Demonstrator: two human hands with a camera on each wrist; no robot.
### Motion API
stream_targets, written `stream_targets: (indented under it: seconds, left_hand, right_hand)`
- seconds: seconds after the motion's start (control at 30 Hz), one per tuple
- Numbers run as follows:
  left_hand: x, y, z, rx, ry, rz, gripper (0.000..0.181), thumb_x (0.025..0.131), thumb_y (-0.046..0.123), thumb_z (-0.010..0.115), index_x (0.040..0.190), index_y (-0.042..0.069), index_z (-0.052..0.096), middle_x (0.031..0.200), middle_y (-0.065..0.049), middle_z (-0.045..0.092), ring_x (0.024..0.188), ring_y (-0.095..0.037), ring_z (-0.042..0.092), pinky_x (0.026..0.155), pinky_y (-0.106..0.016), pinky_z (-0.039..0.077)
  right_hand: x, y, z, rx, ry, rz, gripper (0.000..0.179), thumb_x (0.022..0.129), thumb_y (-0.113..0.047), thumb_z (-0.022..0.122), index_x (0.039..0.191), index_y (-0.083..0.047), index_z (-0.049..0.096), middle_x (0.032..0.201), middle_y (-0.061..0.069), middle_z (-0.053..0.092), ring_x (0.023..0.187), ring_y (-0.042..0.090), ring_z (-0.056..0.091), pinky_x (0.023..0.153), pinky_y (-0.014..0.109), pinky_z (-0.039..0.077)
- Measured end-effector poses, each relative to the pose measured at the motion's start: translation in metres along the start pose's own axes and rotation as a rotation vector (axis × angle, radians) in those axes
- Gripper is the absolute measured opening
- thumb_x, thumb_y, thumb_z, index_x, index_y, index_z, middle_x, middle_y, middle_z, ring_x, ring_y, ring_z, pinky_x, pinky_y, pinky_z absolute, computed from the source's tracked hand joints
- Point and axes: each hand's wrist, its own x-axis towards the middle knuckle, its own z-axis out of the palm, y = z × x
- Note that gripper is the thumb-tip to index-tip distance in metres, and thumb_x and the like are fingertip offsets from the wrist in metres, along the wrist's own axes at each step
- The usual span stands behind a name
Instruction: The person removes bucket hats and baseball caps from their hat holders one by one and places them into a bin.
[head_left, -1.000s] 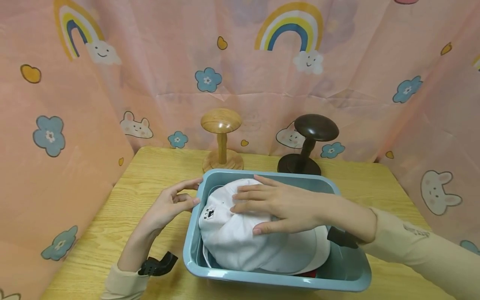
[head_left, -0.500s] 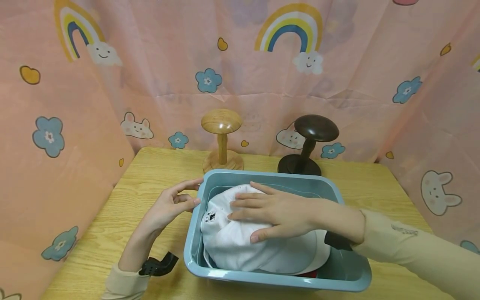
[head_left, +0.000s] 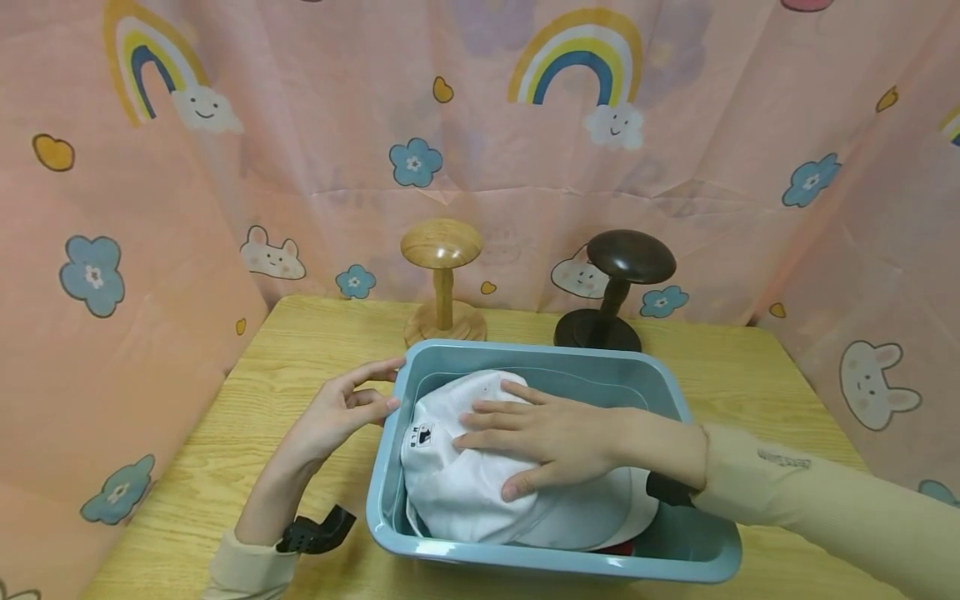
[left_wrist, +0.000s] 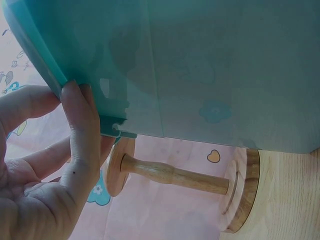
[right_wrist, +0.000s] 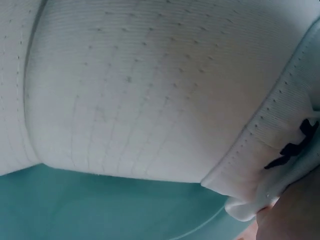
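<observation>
A white cap (head_left: 457,492) with a small black logo lies in a light blue plastic tub (head_left: 555,562). My right hand (head_left: 543,437) rests palm down on the crown, fingers spread and straight. The cap's stitched brim (right_wrist: 125,90) fills most of the right wrist view, where that hand is mostly hidden. At the tub's left end, the thumb and fingers of my left hand (head_left: 341,408) grip the rim. The left wrist view has these fingertips on the tub's edge too. Under the brim a bit of something red (head_left: 618,548) shows; the rest of it is hidden.
Behind the tub stand a light wooden hat stand (head_left: 443,275) and a dark brown hat stand (head_left: 618,287). All of it is on a wooden table (head_left: 300,333), with a pink printed curtain (head_left: 337,100) around the back and sides.
My right hand has moved slightly nearer to me and lower on the cap. The crown's far side has sunk a little in the tub. My left hand stays put.
</observation>
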Motion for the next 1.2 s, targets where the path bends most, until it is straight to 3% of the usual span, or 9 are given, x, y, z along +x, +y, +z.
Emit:
stream_targets:
  seconds: [0.23,1.2]
  left_hand:
    - [0.0,0.0,0.0,-0.002,-0.004,0.007,0.055,0.093,0.015,0.062,0.144,0.005,0.043,0.135,-0.024,0.045,0.081,-0.007,0.066,0.08,-0.027,0.055]
    - [-0.002,0.001,0.0,0.002,-0.002,0.0,0.055,0.093,0.014,0.062,0.144,0.005,0.042,0.136,-0.024,0.044,0.082,-0.007,0.066,0.081,-0.026,0.055]
  right_hand:
    - [0.003,0.001,0.007,0.0,0.002,-0.008,0.067,0.095,-0.062,0.037,0.153,-0.036,0.019,0.162,-0.004,0.017,0.151,0.018,0.011,0.122,0.051,0.001]
    - [0.013,0.008,0.027,0.063,-0.073,-0.02,0.067,0.095,-0.062,0.037,0.153,-0.039,0.013,0.162,-0.005,0.014,0.152,0.017,0.007,0.121,0.052,-0.001]
